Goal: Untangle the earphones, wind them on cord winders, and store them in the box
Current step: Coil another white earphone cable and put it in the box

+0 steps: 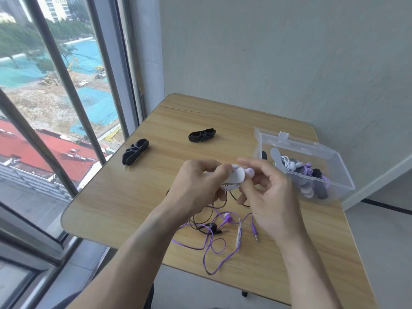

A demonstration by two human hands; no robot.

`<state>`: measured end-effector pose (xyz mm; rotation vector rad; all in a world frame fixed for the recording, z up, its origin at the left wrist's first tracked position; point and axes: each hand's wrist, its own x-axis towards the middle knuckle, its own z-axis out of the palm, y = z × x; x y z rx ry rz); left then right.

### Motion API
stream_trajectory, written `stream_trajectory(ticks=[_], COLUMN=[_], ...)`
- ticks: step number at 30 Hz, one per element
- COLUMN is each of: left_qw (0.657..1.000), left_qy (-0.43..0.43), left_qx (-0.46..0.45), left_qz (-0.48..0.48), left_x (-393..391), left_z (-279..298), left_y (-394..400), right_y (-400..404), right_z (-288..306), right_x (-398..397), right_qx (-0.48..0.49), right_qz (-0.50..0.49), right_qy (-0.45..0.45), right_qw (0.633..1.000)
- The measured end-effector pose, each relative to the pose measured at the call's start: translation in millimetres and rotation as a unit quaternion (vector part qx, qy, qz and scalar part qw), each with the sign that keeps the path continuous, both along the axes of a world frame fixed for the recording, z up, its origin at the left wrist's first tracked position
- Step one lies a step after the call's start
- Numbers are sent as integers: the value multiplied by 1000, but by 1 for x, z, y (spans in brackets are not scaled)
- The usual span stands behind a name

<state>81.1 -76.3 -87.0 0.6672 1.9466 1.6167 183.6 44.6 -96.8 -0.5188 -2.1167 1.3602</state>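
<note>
Gripping white cord winder (236,175), both hands; clear box (334,172) holding wound earphones (294,166)

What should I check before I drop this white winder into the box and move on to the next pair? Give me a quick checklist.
1. White winder held firmly: ok, left hand grips it and right hand pinches at its end.
2. White earphones fully wound, no loose tail: cannot tell, the hands hide most of it.
3. Box open and within reach: ok, lid up, at the right of the table.
4. Room in the box: ok, wound sets fill only part of it.
5. Spare black winders ready: ok, two lie empty on the table.
6. Purple earphones and black earphones untangled: not ok, cords cross.
</note>
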Motion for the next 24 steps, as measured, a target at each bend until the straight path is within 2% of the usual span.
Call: stream_trajectory(ticks=[6, 10, 12, 14, 18, 21, 24], left_qw=[989, 962, 955, 954, 940, 930, 950], left_qy=[-73, -183, -204, -206, -212, -202, -110], left_qx=[85, 163, 178, 178, 202, 218, 212], left_qz=[96, 117, 118, 125, 173, 216, 200], left_x=[1, 9, 12, 13, 18, 27, 36], left_z=[-4, -11, -13, -14, -12, -13, -17], left_y=[7, 16, 20, 23, 28, 33, 37], right_y=[-13, -26, -27, -25, -21, -27, -36], right_z=[-4, -7, -9, -10, -9, -18, -18], right_x=[-6, -10, -12, -13, -17, -21, -23], right_qx=[19, 70, 75, 44, -109, -84, -62], right_qz=[10, -89, -144, -176, -166, -98, -90], right_qy=[43, 79, 103, 112, 79, 37, 24], right_qw=[999, 990, 981, 977, 977, 991, 994])
